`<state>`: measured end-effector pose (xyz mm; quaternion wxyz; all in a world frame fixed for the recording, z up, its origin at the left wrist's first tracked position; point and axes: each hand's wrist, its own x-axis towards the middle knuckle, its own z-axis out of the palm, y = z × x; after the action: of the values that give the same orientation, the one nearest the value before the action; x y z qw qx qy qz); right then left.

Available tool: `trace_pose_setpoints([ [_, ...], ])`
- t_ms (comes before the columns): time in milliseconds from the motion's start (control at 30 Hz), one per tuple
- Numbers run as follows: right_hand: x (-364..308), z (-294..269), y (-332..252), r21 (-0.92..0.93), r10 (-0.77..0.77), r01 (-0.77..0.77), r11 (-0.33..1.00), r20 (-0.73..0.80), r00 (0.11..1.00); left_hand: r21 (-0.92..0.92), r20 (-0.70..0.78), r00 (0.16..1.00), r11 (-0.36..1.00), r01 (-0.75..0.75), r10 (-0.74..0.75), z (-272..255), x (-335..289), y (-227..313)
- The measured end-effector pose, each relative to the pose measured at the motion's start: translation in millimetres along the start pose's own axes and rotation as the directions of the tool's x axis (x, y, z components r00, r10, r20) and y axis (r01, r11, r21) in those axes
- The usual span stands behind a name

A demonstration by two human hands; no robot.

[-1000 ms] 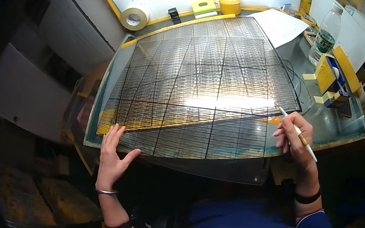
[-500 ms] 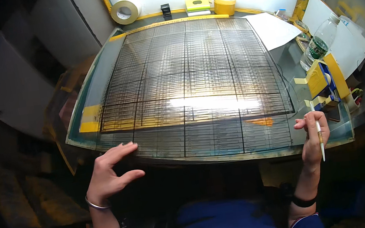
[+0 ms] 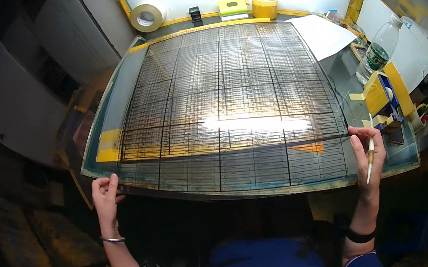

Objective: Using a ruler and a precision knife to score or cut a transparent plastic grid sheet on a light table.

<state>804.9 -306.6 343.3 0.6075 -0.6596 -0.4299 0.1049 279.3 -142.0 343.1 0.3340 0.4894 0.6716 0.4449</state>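
A large see-through film sheet (image 3: 241, 97), printed with dark grid lines and rows of fine marks, lies over the green-edged glass board (image 3: 88, 161). My left hand (image 3: 105, 202) is closed at the board's near left edge, thumb and fingertips together; whatever thin thing they pinch cannot be made out. Beside the printed area's near right corner is my right hand (image 3: 367, 159), its thumb and forefinger close to the film. A slim white pen-like tool (image 3: 371, 158) with a brownish band is held among that hand's fingers. An orange patch (image 3: 309, 148) shows through the film.
Along the back stand a tape roll (image 3: 147, 16), a small black holder (image 3: 195, 13), a yellow-green box (image 3: 232, 6) and a yellow tub (image 3: 265, 6). White paper (image 3: 326, 35), a clear bottle (image 3: 379, 50) and a yellow-and-blue tape dispenser (image 3: 380, 95) are on the right.
My left hand has moved left and closed at the board's edge. My right hand has turned, its thumb and forefinger now at the film's corner, still with the tool. The view has shifted slightly.
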Motion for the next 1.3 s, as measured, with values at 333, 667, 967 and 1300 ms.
trace_pose_setpoints([
  [333, -2, 1, 2, -0.126, -0.065, 0.068, 0.990, 0.023, 0.998, -0.417, 0.348, 0.937, 0.893, 0.173, -0.019, 16, -18, 10],
  [667, -5, -5, 16, -0.129, -0.040, 0.043, 0.991, 0.027, 0.999, -0.358, 0.509, 0.836, 0.933, -0.014, 0.208, 56, -44, 53],
  [967, -6, 0, 10, -0.137, -0.009, 0.014, 0.990, 0.032, 0.999, -0.500, 0.358, 0.876, 0.859, -0.113, 0.323, 48, -53, 59],
  [1300, -4, 1, 15, -0.134, -0.045, 0.043, 0.990, -0.013, 0.999, -0.599, 0.149, 0.919, 0.772, -0.210, 0.365, 56, -50, 50],
])
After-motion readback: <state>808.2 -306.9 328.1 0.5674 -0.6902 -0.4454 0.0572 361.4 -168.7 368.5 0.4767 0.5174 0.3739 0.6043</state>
